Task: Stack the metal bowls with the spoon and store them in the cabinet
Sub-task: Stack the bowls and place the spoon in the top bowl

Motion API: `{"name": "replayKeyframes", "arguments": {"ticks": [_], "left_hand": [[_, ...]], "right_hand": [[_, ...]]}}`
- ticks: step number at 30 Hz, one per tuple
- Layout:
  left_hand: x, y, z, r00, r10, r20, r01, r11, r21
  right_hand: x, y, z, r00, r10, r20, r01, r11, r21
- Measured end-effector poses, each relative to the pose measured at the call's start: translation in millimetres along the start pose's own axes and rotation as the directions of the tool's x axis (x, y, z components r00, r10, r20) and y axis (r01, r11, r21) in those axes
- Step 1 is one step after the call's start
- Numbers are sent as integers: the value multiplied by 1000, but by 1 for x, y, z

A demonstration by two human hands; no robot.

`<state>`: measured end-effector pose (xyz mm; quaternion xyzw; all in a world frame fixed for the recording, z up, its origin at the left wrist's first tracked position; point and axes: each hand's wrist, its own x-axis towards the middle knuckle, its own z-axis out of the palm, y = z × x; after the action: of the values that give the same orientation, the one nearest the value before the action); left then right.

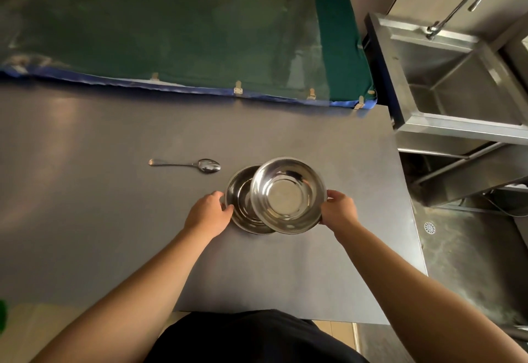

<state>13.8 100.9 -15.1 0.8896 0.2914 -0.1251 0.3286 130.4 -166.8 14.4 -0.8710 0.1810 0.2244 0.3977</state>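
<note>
- Both forearms reach out from the body at the bottom of the view toward the 2 bowls, so each hand can take 1 side.
- The right hand [340,211] is closed on the rim of the upper bowl [288,195], thumb on top. It holds this bowl a little raised and shifted to the right, I think to bring it down into the other one.
- The left hand [210,211] grips the left edge of the lower bowl [241,205], probably to keep it from sliding on the table [114,205].
- The bowls overlap, but they are not yet nested.
- The spoon [185,165] lies flat on the table, well apart to the left and untouched, its handle pointing left.
- The sink [457,82] stands beyond the right edge of the table. No cabinet is visible.
</note>
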Motion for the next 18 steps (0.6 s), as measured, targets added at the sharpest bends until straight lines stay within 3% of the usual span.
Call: {"name": "replayKeyframes", "arguments": {"ticks": [7,18], "left_hand": [[-7,-13,-3,994,68,85,-68,998,8],[-10,-20,-7,978,114,176,-108,993,-44]], "right_hand": [[-9,-8,32,996,-61,70,67,994,-81],[-4,-15,55,996,-51,74,57,995,-79]]}}
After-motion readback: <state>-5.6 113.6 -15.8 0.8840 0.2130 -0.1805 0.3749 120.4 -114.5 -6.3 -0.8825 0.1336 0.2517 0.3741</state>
